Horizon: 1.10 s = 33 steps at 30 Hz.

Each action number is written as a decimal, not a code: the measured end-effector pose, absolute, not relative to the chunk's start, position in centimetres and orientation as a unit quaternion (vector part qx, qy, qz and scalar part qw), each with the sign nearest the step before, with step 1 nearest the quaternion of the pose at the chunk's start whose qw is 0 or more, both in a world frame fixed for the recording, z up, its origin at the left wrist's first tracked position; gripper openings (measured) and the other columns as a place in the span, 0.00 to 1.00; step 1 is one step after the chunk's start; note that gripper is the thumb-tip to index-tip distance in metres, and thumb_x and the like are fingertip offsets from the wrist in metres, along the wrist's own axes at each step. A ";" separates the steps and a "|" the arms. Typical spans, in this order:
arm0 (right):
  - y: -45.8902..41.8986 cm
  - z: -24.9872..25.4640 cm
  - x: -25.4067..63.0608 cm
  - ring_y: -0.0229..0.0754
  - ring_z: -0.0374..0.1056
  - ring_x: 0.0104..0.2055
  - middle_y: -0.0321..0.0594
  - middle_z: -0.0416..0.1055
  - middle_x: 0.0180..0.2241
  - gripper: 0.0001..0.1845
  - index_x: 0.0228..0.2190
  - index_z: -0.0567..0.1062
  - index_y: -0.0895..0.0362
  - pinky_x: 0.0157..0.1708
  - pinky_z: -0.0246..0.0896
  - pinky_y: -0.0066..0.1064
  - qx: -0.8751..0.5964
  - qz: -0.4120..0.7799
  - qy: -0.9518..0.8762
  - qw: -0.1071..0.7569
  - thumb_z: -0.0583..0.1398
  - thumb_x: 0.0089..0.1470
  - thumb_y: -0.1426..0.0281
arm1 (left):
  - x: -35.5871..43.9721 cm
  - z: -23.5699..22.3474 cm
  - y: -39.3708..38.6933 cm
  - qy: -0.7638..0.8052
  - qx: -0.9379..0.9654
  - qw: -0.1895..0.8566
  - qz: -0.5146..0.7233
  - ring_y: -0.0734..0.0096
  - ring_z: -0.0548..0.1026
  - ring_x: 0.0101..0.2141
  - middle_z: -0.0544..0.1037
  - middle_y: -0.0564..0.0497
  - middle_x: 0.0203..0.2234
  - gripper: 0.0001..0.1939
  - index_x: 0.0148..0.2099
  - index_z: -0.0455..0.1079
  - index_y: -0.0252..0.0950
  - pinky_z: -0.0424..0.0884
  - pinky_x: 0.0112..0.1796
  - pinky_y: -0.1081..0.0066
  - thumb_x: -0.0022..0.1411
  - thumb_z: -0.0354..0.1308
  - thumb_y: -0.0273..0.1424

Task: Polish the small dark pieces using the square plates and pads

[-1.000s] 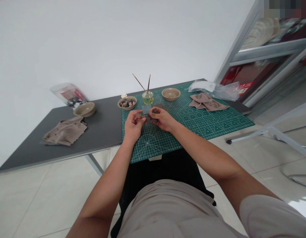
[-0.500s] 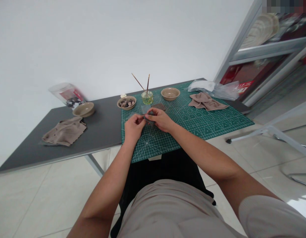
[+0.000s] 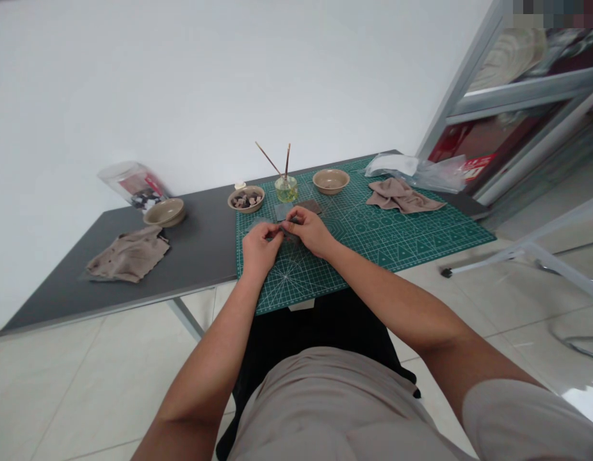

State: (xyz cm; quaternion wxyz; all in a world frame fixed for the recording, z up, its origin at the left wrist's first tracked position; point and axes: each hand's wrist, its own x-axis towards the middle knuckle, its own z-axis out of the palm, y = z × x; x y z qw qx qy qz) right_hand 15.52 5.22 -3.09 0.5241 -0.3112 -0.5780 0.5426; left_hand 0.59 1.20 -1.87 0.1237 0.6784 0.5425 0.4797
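Note:
My left hand point(image 3: 260, 246) and my right hand point(image 3: 312, 233) meet over the green cutting mat point(image 3: 320, 272), both closed in a pinch. Between their fingertips is a small dark piece point(image 3: 283, 228), mostly covered by the fingers; its kind is not clear. Just beyond my right hand, a grey flat square point(image 3: 282, 211) and a brown flat square point(image 3: 312, 206) lie on the mat. Behind my left hand stands a tan bowl point(image 3: 246, 209) of small dark and pinkish chunks. Some clear plastic point(image 3: 259, 222) shows beside my left knuckles.
A glass jar point(image 3: 285, 189) with two thin sticks stands near the wall. Another tan bowl point(image 3: 330, 182), a brown cloth point(image 3: 403, 196) and a plastic bag point(image 3: 416, 171) are to the right. Leftward lie a third bowl point(image 3: 164, 212), a cloth point(image 3: 128, 255) and a clear container point(image 3: 133, 184).
My fingers have shifted slightly around the dark piece, and less of its grey surface shows below my right hand. The view has moved a little.

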 end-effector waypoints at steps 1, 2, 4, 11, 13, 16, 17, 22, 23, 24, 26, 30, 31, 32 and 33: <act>5.3 -3.2 15.5 0.36 0.62 0.25 0.30 0.67 0.23 0.22 0.29 0.69 0.54 0.27 0.55 0.29 -0.309 0.553 -0.566 0.527 0.70 0.43 0.53 | 0.6 -1.8 1.2 0.540 0.680 0.127 0.479 0.72 0.73 0.29 0.78 0.54 0.26 0.04 0.30 0.75 0.38 0.67 0.34 0.72 0.56 0.61 0.30; 5.3 -3.3 15.5 0.37 0.62 0.25 0.30 0.67 0.23 0.23 0.29 0.68 0.54 0.27 0.56 0.29 -0.308 0.563 -0.556 0.528 0.70 0.42 0.53 | 0.5 -1.8 1.2 0.537 0.682 0.131 0.478 0.71 0.74 0.30 0.78 0.54 0.26 0.03 0.31 0.75 0.38 0.67 0.34 0.71 0.56 0.61 0.30; 5.5 -3.4 15.4 0.36 0.61 0.25 0.29 0.67 0.23 0.23 0.28 0.68 0.54 0.27 0.55 0.29 -0.308 0.575 -0.545 0.526 0.71 0.41 0.53 | 0.5 -1.8 1.2 0.536 0.685 0.133 0.476 0.71 0.74 0.30 0.78 0.54 0.27 0.03 0.31 0.75 0.38 0.68 0.35 0.71 0.56 0.61 0.30; 5.1 -2.6 15.7 0.36 0.61 0.30 0.30 0.66 0.26 0.18 0.27 0.71 0.54 0.32 0.55 0.29 -0.289 0.534 -0.606 0.514 0.71 0.44 0.57 | 0.6 -1.7 1.2 0.537 0.704 0.094 0.454 0.72 0.71 0.28 0.74 0.55 0.23 0.06 0.26 0.70 0.38 0.65 0.34 0.71 0.54 0.58 0.26; 5.0 -2.7 15.7 0.36 0.60 0.29 0.30 0.66 0.25 0.18 0.28 0.70 0.54 0.31 0.54 0.29 -0.298 0.537 -0.595 0.519 0.70 0.44 0.57 | 0.6 -1.7 1.2 0.536 0.701 0.100 0.459 0.72 0.72 0.28 0.75 0.55 0.23 0.05 0.26 0.71 0.38 0.66 0.34 0.71 0.54 0.58 0.26; 5.1 -3.1 15.6 0.36 0.59 0.26 0.29 0.65 0.23 0.20 0.28 0.70 0.53 0.28 0.53 0.29 -0.310 0.553 -0.563 0.531 0.71 0.43 0.55 | 0.6 -1.8 1.2 0.530 0.697 0.118 0.469 0.71 0.73 0.29 0.77 0.54 0.25 0.04 0.29 0.74 0.38 0.67 0.35 0.71 0.55 0.60 0.28; 5.2 -3.2 15.5 0.35 0.58 0.25 0.29 0.65 0.22 0.21 0.27 0.70 0.53 0.27 0.52 0.29 -0.309 0.560 -0.552 0.534 0.71 0.42 0.54 | 0.6 -1.8 1.2 0.527 0.695 0.124 0.473 0.71 0.73 0.29 0.78 0.54 0.26 0.03 0.29 0.74 0.38 0.68 0.35 0.71 0.56 0.61 0.29; 5.6 -3.6 15.4 0.35 0.59 0.24 0.29 0.66 0.23 0.24 0.28 0.69 0.53 0.26 0.54 0.29 -0.289 0.607 -0.504 0.542 0.72 0.39 0.52 | 0.4 -2.0 1.2 0.505 0.682 0.161 0.503 0.71 0.75 0.31 0.80 0.53 0.29 0.04 0.32 0.76 0.38 0.69 0.36 0.71 0.56 0.63 0.32; 5.6 -3.5 15.5 0.35 0.60 0.25 0.29 0.66 0.24 0.24 0.28 0.69 0.53 0.27 0.54 0.29 -0.286 0.610 -0.505 0.540 0.72 0.40 0.52 | 0.4 -2.0 1.2 0.505 0.679 0.166 0.506 0.71 0.75 0.30 0.80 0.53 0.28 0.03 0.32 0.76 0.38 0.69 0.35 0.71 0.56 0.63 0.32; 5.5 -3.4 15.5 0.35 0.60 0.25 0.29 0.67 0.24 0.23 0.29 0.70 0.53 0.28 0.55 0.28 -0.282 0.609 -0.511 0.537 0.72 0.40 0.53 | 0.4 -2.0 1.2 0.507 0.676 0.166 0.508 0.72 0.74 0.30 0.79 0.54 0.27 0.03 0.31 0.76 0.38 0.68 0.35 0.71 0.56 0.63 0.31; 5.4 -3.1 15.5 0.35 0.61 0.28 0.30 0.68 0.26 0.22 0.29 0.72 0.54 0.30 0.55 0.29 -0.276 0.600 -0.534 0.528 0.72 0.40 0.54 | 0.5 -1.9 1.2 0.517 0.674 0.157 0.504 0.73 0.73 0.28 0.77 0.55 0.25 0.03 0.29 0.74 0.38 0.67 0.33 0.72 0.55 0.61 0.29; 5.1 -2.7 15.5 0.36 0.62 0.30 0.30 0.69 0.26 0.21 0.27 0.72 0.55 0.32 0.56 0.29 -0.287 0.555 -0.573 0.530 0.73 0.40 0.56 | 0.6 -1.8 1.2 0.539 0.677 0.134 0.483 0.73 0.71 0.27 0.74 0.56 0.22 0.05 0.25 0.72 0.37 0.65 0.32 0.72 0.53 0.60 0.27; 5.0 -2.7 15.5 0.36 0.63 0.29 0.30 0.69 0.25 0.21 0.27 0.71 0.54 0.32 0.56 0.29 -0.291 0.550 -0.576 0.530 0.73 0.40 0.56 | 0.6 -1.7 1.2 0.543 0.674 0.138 0.480 0.73 0.71 0.26 0.74 0.56 0.22 0.05 0.25 0.72 0.37 0.65 0.31 0.72 0.53 0.60 0.27; 5.0 -2.7 15.5 0.36 0.63 0.28 0.30 0.69 0.24 0.20 0.27 0.71 0.54 0.31 0.56 0.29 -0.294 0.551 -0.575 0.528 0.72 0.40 0.56 | 0.6 -1.7 1.2 0.546 0.670 0.147 0.480 0.73 0.70 0.26 0.75 0.56 0.22 0.05 0.26 0.73 0.38 0.65 0.31 0.72 0.53 0.60 0.28; 5.0 -2.8 15.5 0.37 0.63 0.27 0.29 0.69 0.23 0.20 0.27 0.71 0.54 0.29 0.56 0.30 -0.294 0.559 -0.570 0.526 0.72 0.41 0.56 | 0.6 -1.7 1.1 0.547 0.665 0.160 0.483 0.73 0.70 0.25 0.75 0.56 0.22 0.04 0.27 0.74 0.38 0.65 0.31 0.72 0.54 0.61 0.28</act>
